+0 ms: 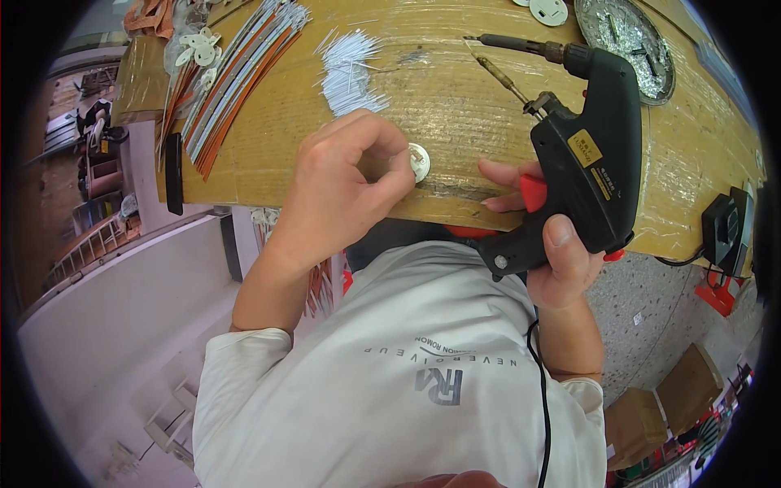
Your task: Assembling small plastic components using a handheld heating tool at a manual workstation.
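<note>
My left hand is closed in a pinch, thumb and forefinger meeting at the left edge of a small round white disc. That disc lies near the table's front edge, with small metallic-looking parts on its face. Whether the fingertips grip the disc or something tiny beside it is hidden. A black soldering gun with a red trigger is held by its grip in my right hand. Its tip and a thin feed tube point left, above the table. Two fingers of this hand extend past the trigger toward the disc.
Thin white sticks or wires lie piled beyond my left hand. Long orange, grey and white wires are bundled at the left. A round metal tray stands far right near white discs. A black cord runs down my shirt.
</note>
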Motion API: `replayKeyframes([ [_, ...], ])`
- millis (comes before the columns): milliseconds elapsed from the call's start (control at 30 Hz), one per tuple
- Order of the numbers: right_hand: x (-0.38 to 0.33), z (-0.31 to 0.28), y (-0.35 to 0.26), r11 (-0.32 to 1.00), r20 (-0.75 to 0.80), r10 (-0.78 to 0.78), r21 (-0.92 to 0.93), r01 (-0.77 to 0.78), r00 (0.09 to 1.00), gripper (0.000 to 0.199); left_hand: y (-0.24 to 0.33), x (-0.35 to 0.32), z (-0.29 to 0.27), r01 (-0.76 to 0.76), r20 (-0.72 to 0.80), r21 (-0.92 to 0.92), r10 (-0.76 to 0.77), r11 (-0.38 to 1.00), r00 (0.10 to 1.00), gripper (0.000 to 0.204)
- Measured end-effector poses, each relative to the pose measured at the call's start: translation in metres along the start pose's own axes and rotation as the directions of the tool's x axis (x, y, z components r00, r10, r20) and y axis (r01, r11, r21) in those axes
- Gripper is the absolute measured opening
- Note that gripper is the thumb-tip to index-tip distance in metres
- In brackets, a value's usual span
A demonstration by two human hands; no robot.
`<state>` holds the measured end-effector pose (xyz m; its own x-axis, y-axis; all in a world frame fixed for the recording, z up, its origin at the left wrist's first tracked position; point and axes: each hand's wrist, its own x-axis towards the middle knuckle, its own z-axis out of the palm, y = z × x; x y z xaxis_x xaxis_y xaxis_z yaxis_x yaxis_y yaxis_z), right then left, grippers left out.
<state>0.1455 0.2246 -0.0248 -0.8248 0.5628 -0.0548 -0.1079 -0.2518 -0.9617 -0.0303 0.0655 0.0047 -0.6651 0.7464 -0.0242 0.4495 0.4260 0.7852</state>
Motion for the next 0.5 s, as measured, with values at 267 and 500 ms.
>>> replayKeyframes([
  [267,0.0006,-0.0063,0.0003,1.000,0.041,-0.003,-0.016,0.004,0.999,0.065,-0.0038,0.0014,0.0043,-0.103,-0.076,0.070,0.108,0.992,0.991,0.008],
  [500,-0.0011,-0.0084,0.0025,1.000,0.062,-0.011,-0.001,0.011,0.998,0.054,-0.0012,0.0001,0.0053,-0.094,-0.076,0.068,0.099,0.993,0.992,0.009],
])
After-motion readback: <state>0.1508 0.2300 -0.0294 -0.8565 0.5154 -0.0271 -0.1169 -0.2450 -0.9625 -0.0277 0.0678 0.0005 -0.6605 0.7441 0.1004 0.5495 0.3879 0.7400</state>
